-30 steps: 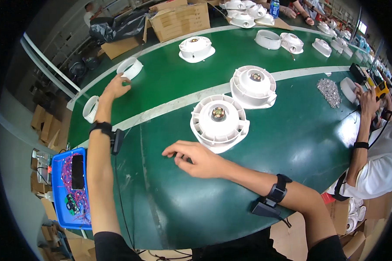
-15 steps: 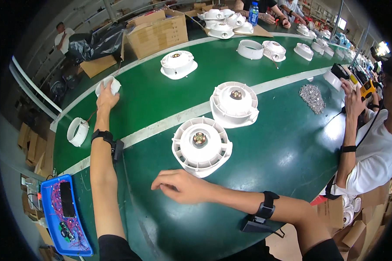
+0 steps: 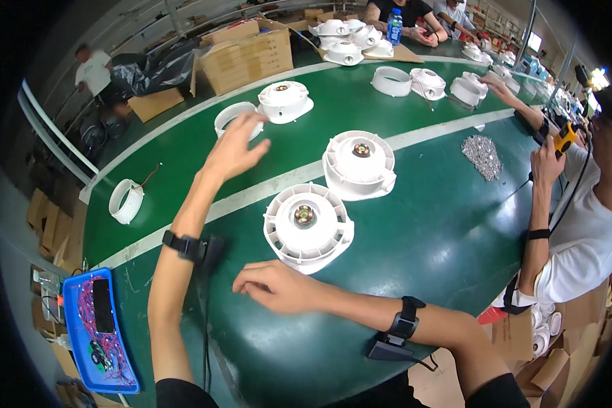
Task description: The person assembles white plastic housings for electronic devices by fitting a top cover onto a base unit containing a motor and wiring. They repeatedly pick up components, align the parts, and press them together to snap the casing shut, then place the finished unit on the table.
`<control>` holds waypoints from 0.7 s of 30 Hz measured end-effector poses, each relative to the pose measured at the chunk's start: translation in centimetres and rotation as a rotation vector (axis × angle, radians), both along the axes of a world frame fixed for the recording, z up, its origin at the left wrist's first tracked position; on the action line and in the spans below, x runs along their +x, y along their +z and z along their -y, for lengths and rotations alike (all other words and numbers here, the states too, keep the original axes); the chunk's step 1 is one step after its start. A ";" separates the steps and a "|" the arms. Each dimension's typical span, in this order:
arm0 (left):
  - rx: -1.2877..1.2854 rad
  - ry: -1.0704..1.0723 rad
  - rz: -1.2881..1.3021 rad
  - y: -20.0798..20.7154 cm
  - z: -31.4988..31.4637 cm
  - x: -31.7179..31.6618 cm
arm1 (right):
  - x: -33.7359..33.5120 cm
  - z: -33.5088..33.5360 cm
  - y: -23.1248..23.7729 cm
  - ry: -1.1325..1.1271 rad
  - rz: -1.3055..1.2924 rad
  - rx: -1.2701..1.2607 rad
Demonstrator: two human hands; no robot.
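Note:
My left hand (image 3: 236,151) reaches over the green belt with its thumb and fingers apart. Its fingertips overlap the near side of a white plastic ring (image 3: 222,121); whether they touch it is hard to tell. Right beside that ring stands a white round fan-like housing (image 3: 283,102). My right hand (image 3: 282,285), loosely curled with nothing seen in it, is low over the dark green table. Just beyond it sits a ribbed white housing (image 3: 304,238) with a copper-coloured centre, and a similar housing (image 3: 359,163) stands behind that one.
Another white ring (image 3: 126,202) with a red wire lies at the belt's left end. A blue tray (image 3: 126,370) holds wires and a black object. Small metal parts (image 3: 481,158) form a pile. A co-worker at right holds a yellow tool (image 3: 564,138). Cardboard box (image 3: 248,58) stands behind.
My left hand has moved right along the belt, and the white ring it was on now stands beside the housing. The co-worker's far arm has reached out to a ring on the belt.

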State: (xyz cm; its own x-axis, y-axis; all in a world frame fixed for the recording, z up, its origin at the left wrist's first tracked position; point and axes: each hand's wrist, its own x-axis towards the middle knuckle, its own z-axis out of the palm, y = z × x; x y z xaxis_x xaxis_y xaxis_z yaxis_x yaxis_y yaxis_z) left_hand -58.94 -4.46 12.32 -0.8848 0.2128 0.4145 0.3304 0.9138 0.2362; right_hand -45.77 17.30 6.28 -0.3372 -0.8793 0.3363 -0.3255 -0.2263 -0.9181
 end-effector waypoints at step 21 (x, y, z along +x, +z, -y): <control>-0.393 0.482 0.096 -2.4 13.8 6.9 | 0.2 0.4 -1.4 0.028 -0.192 -0.079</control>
State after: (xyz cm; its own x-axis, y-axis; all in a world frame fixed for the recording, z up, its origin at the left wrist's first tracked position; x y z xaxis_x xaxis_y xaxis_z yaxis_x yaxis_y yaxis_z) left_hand -52.08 -18.25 9.88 -0.9488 -0.0991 0.3000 -0.1462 0.9794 -0.1390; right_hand -45.60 16.88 4.84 -0.2364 -0.8556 0.4604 -0.4852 -0.3066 -0.8189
